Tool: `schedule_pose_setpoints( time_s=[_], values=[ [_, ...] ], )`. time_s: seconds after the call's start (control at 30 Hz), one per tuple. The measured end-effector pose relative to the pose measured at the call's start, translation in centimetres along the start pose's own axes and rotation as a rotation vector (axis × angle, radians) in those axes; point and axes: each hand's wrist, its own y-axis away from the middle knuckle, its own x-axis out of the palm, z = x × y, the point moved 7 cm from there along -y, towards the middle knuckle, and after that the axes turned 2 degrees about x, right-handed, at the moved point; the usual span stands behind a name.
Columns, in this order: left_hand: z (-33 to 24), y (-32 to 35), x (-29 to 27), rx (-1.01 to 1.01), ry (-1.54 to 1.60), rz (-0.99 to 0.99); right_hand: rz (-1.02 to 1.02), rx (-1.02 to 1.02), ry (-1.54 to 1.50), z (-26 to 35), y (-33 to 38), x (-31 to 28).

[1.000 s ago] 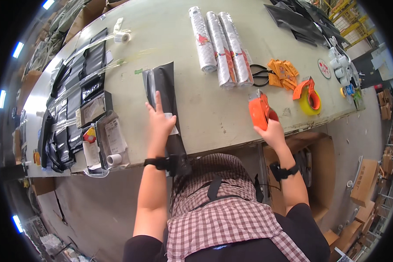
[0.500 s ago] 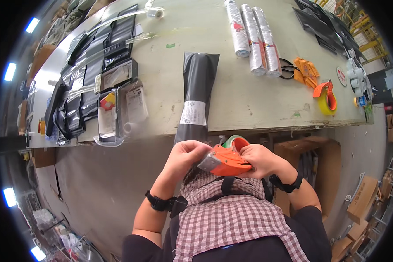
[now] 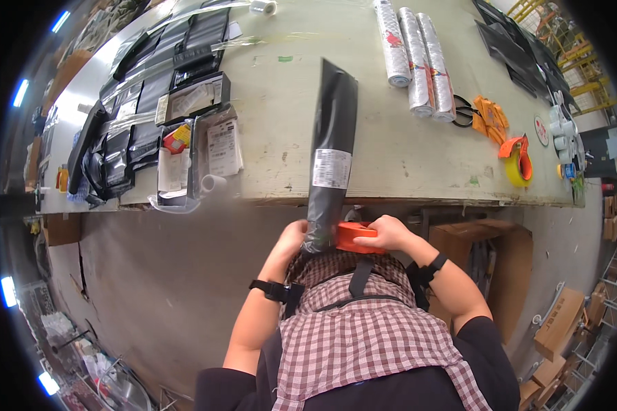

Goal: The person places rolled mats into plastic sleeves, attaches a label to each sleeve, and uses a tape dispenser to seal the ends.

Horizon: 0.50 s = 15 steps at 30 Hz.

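A long black plastic mailing bag (image 3: 336,123) with a white label (image 3: 332,168) reaches over the near edge of the table toward me. At its near end, my left hand (image 3: 295,237) is closed around the bag's left side, its fingertips partly hidden behind the plastic. My right hand (image 3: 393,234) grips an orange tape dispenser (image 3: 354,237), which is pressed against the right side of that same end. The dispenser's tape roll and cutting edge are mostly out of sight.
On the table (image 3: 274,147), stacked black bags (image 3: 195,41) and boxes with labels (image 3: 221,147) lie left. Silvery rolls (image 3: 418,68), scissors (image 3: 465,113), an orange bundle (image 3: 490,118) and another tape dispenser (image 3: 515,161) lie right. A cardboard box (image 3: 514,274) stands below.
The bag's near end is now raised off the table, between my hands. My right hand has brought the dispenser against it, turned from its earlier tilt. The view has shifted slightly.
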Motion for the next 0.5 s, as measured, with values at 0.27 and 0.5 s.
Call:
schedule_pose_setpoints(
  time_s=[0.27,0.5],
  values=[
    [-3.9,3.4,0.0,0.117,-0.355,-0.292,-0.269,-0.085,0.197,8.3,3.1,-4.2],
    [-0.9,4.8,-3.7,-0.055,0.829,-0.128,-0.141,-0.181,-0.08,11.6,-1.5,-3.2]
  ],
)
